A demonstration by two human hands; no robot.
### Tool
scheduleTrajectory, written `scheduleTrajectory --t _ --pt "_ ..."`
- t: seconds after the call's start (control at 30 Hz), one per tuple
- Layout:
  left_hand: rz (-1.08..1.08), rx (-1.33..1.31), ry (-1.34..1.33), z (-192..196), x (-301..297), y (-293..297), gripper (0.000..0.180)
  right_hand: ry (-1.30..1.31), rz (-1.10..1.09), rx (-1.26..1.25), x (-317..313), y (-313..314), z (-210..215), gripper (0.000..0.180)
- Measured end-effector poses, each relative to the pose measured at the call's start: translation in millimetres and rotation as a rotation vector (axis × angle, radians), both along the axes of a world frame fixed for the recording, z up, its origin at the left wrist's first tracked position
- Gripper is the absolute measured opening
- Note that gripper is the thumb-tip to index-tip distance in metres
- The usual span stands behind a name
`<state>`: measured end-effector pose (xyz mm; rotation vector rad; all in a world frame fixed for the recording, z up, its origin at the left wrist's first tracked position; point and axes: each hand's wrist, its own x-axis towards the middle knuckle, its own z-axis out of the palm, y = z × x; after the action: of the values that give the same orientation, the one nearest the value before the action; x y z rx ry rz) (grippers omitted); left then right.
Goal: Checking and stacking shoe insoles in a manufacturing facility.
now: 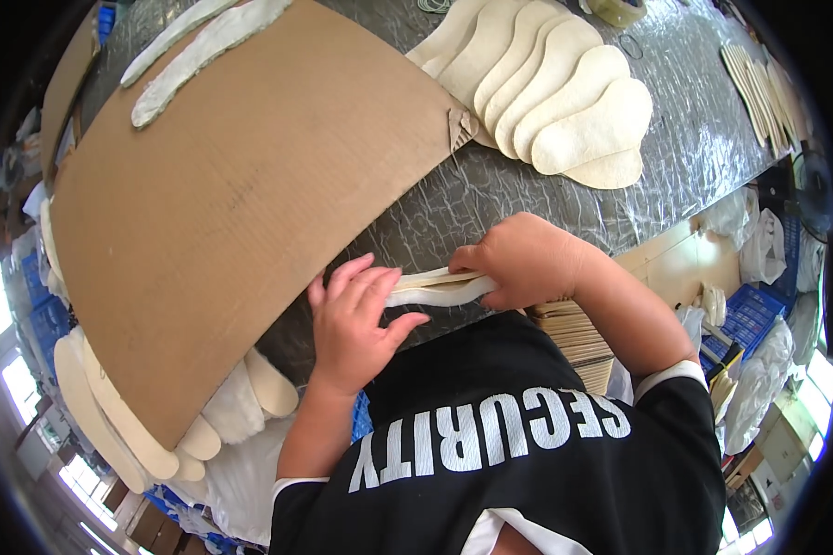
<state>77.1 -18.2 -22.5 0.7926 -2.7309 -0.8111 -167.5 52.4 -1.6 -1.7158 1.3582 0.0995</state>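
Observation:
A white fleecy insole [440,294] with a cream layer along its middle is seen edge-on near the table's front edge, between my hands. My right hand [528,262] pinches its right end, thumb on the near side and fingers on the far side. My left hand [354,324] is at the other end, its fingers stretched out and touching the insole's tip. The left thumb stands apart, pointing right, below the insole. Part of the insole's left end is hidden behind those fingers.
A large brown cardboard sheet [222,185] covers the table's left, with two white fleece strips [208,60] on it. Fanned cream insoles [588,129] lie at the back. More stacked insoles [754,97] are far right. A blue crate [750,319] and a stack [574,342] stand below the table edge.

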Motion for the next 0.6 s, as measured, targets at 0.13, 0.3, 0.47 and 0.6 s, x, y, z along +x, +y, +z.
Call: scheduleTrajectory --t 0.13,0.3,0.47,0.6 --pt "-0.055 -0.045 0.023 -2.4 -29.0 6.2 0.050 0.032 -0.036 -0.076 0.5 2.9 -1.3 0.043" --pt "-0.075 0.006 0.026 -11.6 -37.0 3.0 0.043 0.012 -0.118 -0.165 0.7 13.8 -8.3 0.044" --pt "-0.079 0.052 0.027 -9.6 -40.5 0.2 0.039 0.044 -0.121 -0.230 4.5 19.9 -10.8 0.038" --pt "-0.075 0.068 0.043 -10.6 -40.1 -0.2 0.035 0.065 -0.117 -0.311 7.3 24.9 -15.5 0.032"
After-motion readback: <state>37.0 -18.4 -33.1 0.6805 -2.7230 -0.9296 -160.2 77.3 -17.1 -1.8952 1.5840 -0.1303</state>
